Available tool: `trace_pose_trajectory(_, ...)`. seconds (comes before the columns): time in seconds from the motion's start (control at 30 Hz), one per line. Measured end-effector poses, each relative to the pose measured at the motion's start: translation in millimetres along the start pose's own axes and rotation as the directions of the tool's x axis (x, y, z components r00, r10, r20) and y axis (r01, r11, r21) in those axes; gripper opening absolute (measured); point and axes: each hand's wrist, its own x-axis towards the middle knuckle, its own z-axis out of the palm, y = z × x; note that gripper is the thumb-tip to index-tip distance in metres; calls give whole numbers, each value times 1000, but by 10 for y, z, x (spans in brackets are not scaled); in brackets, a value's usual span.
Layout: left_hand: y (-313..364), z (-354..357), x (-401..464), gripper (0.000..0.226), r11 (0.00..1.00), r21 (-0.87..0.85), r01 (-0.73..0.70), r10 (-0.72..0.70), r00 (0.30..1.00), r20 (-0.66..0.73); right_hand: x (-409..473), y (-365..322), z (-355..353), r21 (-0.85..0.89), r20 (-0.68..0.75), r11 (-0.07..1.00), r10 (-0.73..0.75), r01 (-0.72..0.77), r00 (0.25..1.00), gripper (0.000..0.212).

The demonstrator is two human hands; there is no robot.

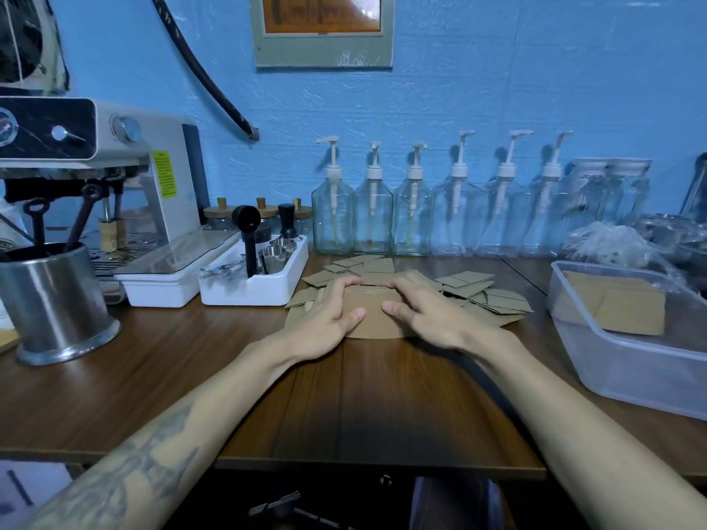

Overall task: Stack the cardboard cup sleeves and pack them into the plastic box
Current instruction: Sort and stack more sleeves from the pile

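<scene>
A small stack of flat brown cardboard cup sleeves (374,322) lies on the wooden table. My left hand (329,319) presses on its left side and my right hand (424,311) on its right side, fingers curled over the far edge and thumbs on top. More loose sleeves (474,290) are scattered behind and to the right of the stack. The clear plastic box (612,361) stands at the right and holds several sleeves (616,306) lying flat inside.
A row of glass pump bottles (373,216) lines the blue wall. A white tray (260,288) with coffee tools sits left of the sleeves, beside an espresso machine (114,185) and a steel canister (57,304). Crumpled plastic (608,242) lies behind the box.
</scene>
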Motion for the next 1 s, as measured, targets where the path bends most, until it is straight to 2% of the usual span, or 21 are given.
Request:
trace_pose_trajectory(0.1,33,-8,-21,48,999,-2,-38,38,999,-12,-16,-26,-4,-2,-8,1000,-13,13,1000,44)
trace_pose_trajectory(0.27,-25,-78,-6,35,981,-160,-113,102,992,-75,-59,-62,-116,39,-80,994,-100,103,992,42)
trace_pose_trajectory(0.43,-92,-72,-13,30,994,13,-110,110,994,-17,-95,-84,-129,1,-1,996,-91,91,996,44)
trace_pose_trajectory(0.6,-60,-82,-30,35,987,65,-149,152,987,-58,-81,-79,-94,-15,-30,995,-97,97,995,44)
trace_pose_trajectory(0.83,-108,-86,2,24,996,5,-88,88,995,-49,-59,-96,-75,55,-56,997,-48,51,997,42)
trace_pose_trajectory(1.0,-83,-92,-10,22,994,-62,-84,80,994,-68,-26,-100,-87,20,-61,998,-53,55,997,39)
